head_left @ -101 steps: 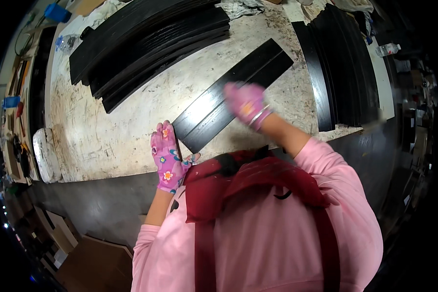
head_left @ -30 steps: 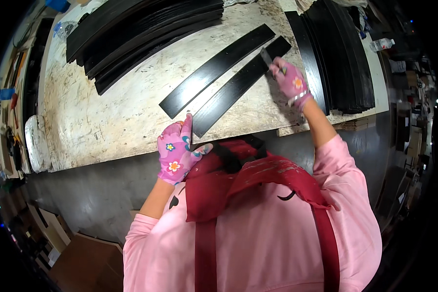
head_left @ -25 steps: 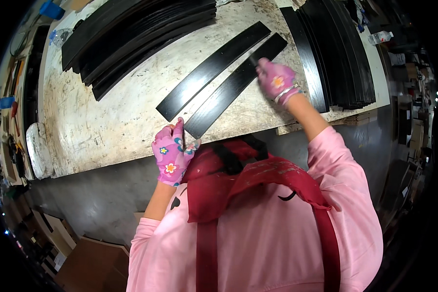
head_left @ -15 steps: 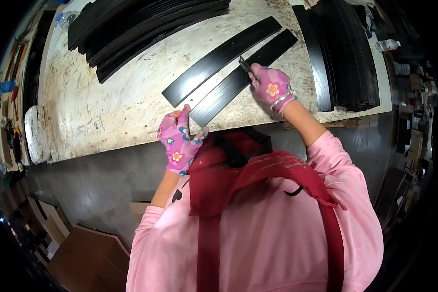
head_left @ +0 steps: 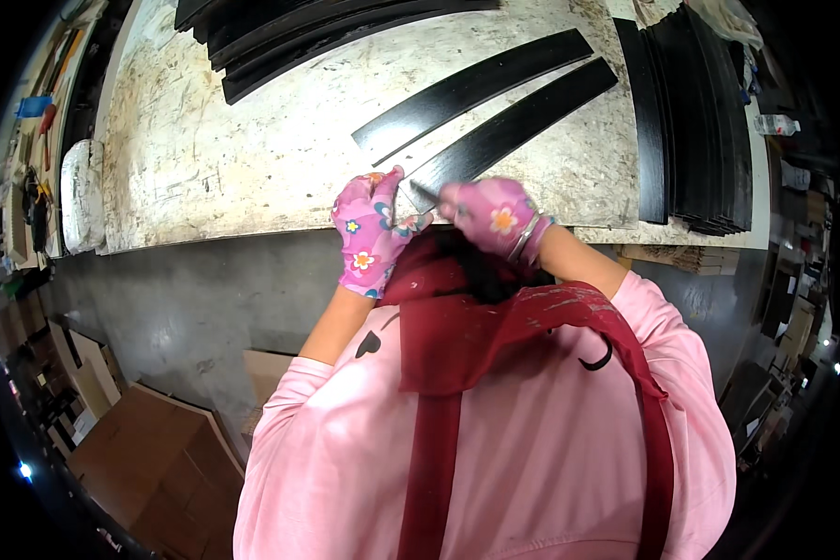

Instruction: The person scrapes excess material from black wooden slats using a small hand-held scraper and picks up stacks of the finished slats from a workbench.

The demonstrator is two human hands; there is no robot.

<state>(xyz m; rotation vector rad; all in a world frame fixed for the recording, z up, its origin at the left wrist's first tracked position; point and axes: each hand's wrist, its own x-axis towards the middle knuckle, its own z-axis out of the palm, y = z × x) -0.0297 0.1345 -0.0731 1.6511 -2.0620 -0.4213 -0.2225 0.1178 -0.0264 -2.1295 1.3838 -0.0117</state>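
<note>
Both of my hands wear pink flowered gloves. My left hand (head_left: 373,229) is at the near end of a black slat (head_left: 513,121), with thumb and forefinger at its two corners. My right hand (head_left: 493,217) is closed round a slim dark tool (head_left: 426,194) that looks like a utility knife. Its tip lies over the slat's near end, close to my left thumb; motion blurs it. Beyond, a second black slat (head_left: 476,89) lies roughly alongside the first, with a narrow gap between them.
The stained white worktable (head_left: 252,168) carries a stack of black slats (head_left: 345,37) at the far left and another stack (head_left: 705,131) at the right. A white wrapped bundle (head_left: 82,196) sits by the left edge. Cardboard boxes (head_left: 154,467) stand on the floor at lower left.
My right hand has drawn the tool along the slat toward me, from its middle to its near end, beside my left hand. The view has shifted, so the table appears higher.
</note>
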